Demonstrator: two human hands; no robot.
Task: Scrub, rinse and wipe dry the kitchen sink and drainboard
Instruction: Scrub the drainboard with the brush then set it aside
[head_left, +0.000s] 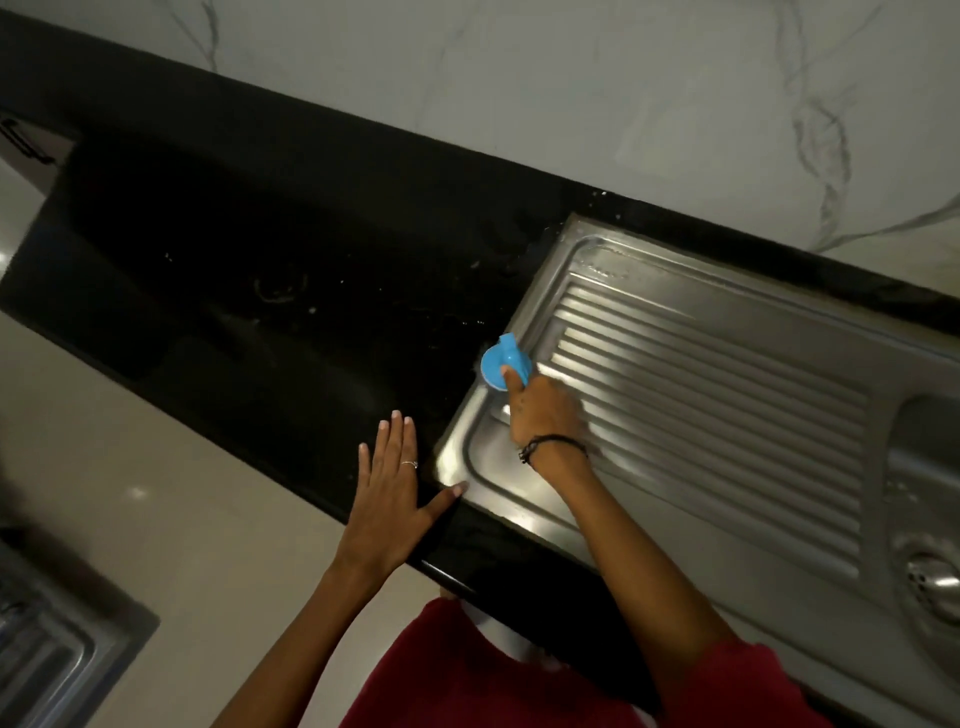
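I see the R hand (543, 410) at frame centre, fingers curled round a blue scrubber (503, 365) pressed on the drainboard (701, 395) at its left edge. L hand (392, 486) lies flat, fingers spread, on the black counter (260, 291), thumb tip touching the drainboard corner. Sink basin (930, 519) sits at the right edge of frame.

— What colour is the scrubber (503, 364)?

— Bright blue, round, with a blue knob on top.

— And the drainboard (727, 395)?

— Silvery grey steel, ribbed with long parallel ridges that catch pale streaks of light.

— The bench (270, 270)?

— Glossy black, flecked with small white specks near the steel edge.

— The wall (571, 78)?

— Pale grey-white with thin dark marble veins.

— Anything else coloured?

— A dark red garment (467, 675), a black band (550, 447) on the wrist, a thin silver ring (410, 464), and a cream floor (130, 467).
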